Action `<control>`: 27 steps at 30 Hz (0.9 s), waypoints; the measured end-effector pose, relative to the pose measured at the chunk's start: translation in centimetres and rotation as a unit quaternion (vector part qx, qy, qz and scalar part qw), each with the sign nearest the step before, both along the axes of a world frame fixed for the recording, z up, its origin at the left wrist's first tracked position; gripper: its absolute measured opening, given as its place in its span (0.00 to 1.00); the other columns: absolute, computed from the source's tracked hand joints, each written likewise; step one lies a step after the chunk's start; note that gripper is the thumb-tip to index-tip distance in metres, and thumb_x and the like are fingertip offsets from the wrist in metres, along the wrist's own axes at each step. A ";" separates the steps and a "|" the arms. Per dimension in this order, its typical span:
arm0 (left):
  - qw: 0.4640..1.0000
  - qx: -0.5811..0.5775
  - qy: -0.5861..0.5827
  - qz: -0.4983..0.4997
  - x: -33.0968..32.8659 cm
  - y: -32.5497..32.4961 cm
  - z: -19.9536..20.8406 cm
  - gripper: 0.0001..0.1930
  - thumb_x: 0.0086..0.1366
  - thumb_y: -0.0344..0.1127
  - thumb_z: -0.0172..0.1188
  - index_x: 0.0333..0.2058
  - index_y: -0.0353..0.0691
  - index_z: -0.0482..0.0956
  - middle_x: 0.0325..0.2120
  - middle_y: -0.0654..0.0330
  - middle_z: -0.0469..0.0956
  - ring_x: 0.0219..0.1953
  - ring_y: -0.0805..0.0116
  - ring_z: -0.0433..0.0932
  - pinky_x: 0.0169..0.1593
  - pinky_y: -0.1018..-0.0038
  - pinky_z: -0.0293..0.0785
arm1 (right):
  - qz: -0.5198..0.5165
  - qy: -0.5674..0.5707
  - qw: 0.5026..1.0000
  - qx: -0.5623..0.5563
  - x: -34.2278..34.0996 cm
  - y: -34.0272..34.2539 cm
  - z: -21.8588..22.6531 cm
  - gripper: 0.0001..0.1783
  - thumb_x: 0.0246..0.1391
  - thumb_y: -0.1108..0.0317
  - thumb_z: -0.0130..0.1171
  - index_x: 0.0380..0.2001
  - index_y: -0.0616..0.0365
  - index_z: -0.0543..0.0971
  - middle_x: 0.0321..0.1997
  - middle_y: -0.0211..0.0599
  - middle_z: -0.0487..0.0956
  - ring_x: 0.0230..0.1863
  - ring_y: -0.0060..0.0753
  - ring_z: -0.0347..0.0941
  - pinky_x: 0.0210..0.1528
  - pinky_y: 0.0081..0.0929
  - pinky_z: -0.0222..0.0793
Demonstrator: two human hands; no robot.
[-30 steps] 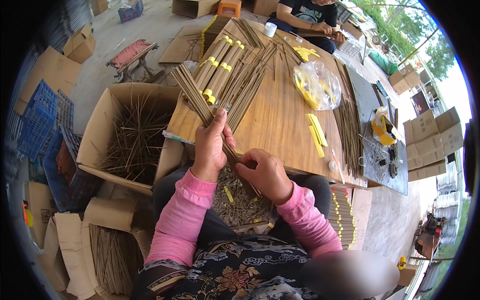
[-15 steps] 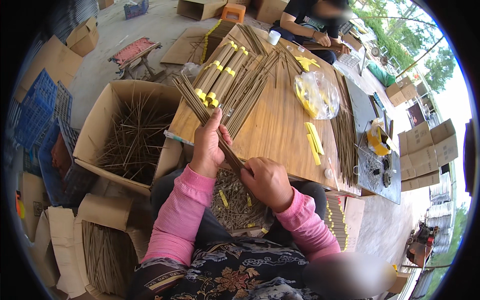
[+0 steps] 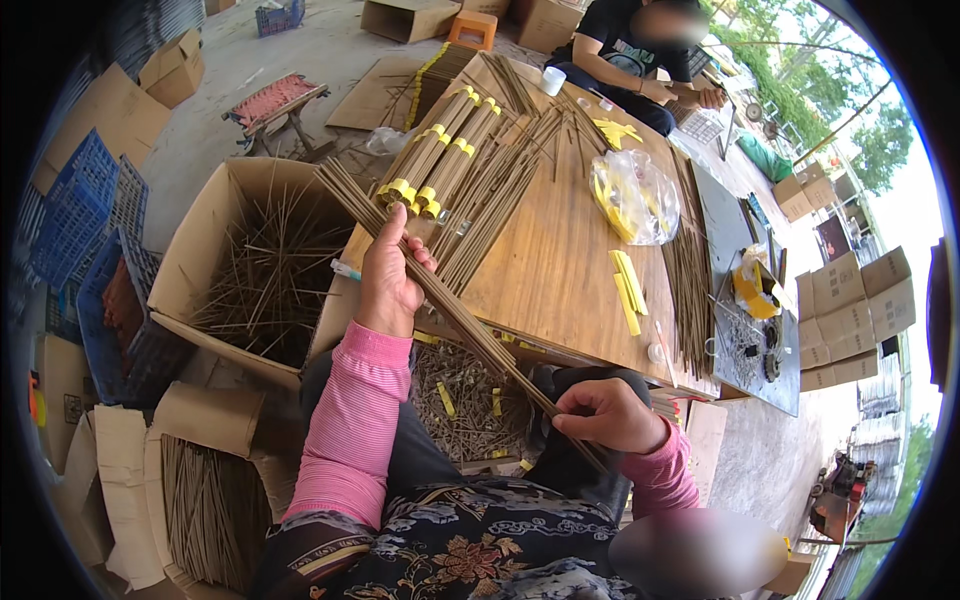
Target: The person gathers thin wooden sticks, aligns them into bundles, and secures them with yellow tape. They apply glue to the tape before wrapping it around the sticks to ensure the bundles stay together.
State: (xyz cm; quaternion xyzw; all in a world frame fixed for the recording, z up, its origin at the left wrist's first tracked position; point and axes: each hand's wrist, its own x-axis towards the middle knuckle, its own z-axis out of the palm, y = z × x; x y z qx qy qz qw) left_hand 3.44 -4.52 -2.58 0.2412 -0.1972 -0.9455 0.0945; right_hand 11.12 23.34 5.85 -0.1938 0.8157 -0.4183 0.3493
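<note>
A bundle of long, thin brown sticks slants from upper left to lower right above the table's near edge. My left hand is closed around its upper part, thumb lying along the top. Near the lower end, my right hand pinches a few sticks between thumb and fingers; the exact number cannot be made out. Just beyond my left hand, several stick bundles with yellow bands lie side by side on the wooden table. Loose sticks are spread to their right.
A carton of jumbled sticks stands left of the table. Yellow strips and a clear plastic bag lie on the tabletop. Below my hands sits a container of broken stick bits. Across the table, a co-worker holds something brown.
My right hand has moved down and right, away from my left hand, to the lower end of the sticks. My left hand has shifted slightly left and up with the bundle.
</note>
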 end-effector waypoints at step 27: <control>0.978 -0.053 0.163 -0.115 -0.3 1.5 1.4 0.12 0.61 0.40 0.51 0.20 0.46 0.65 0.11 0.70 0.62 0.09 0.82 0.57 0.13 0.83 0.56 | -0.252 0.109 0.960 0.051 -17.3 -10.5 -11.6 0.21 0.46 0.55 0.55 0.18 0.67 0.75 0.14 0.42 0.73 0.20 0.36 0.72 0.26 0.31 0.66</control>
